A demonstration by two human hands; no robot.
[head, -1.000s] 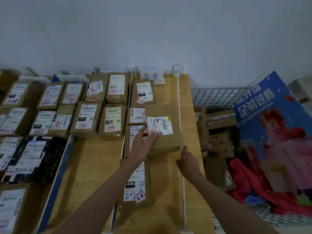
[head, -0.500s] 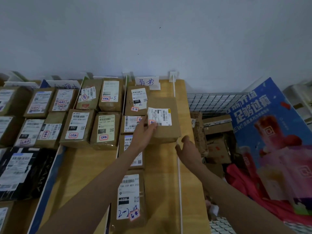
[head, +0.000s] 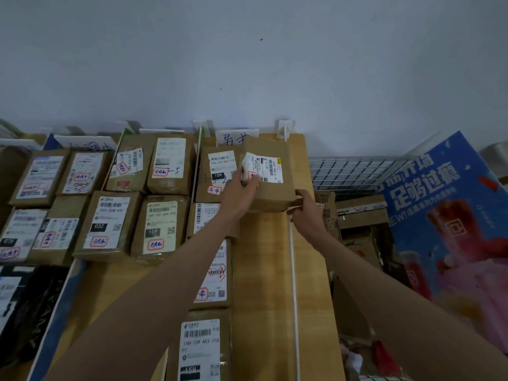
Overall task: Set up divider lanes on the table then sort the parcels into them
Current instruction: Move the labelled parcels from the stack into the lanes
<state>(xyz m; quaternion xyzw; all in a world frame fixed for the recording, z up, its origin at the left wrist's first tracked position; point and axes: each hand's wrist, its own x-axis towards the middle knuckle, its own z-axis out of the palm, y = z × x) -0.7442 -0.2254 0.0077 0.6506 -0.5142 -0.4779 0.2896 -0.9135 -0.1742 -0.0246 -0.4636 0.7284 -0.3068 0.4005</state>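
A brown cardboard parcel with a white label [head: 268, 177] sits between both hands on the wooden counter [head: 264, 270], left hand [head: 242, 195] gripping its near-left corner, right hand [head: 306, 209] pinching its near-right corner.

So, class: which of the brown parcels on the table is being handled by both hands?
The brown parcel at the far right, by the wall: left hand on its label, right hand at its near corner. The others lie untouched.

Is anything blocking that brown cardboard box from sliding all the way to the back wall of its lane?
Nothing solid shows. The brown cardboard box, held by the left hand and right hand, already overlaps the handwritten white paper sign at the lane's far end; the gap behind is hidden.
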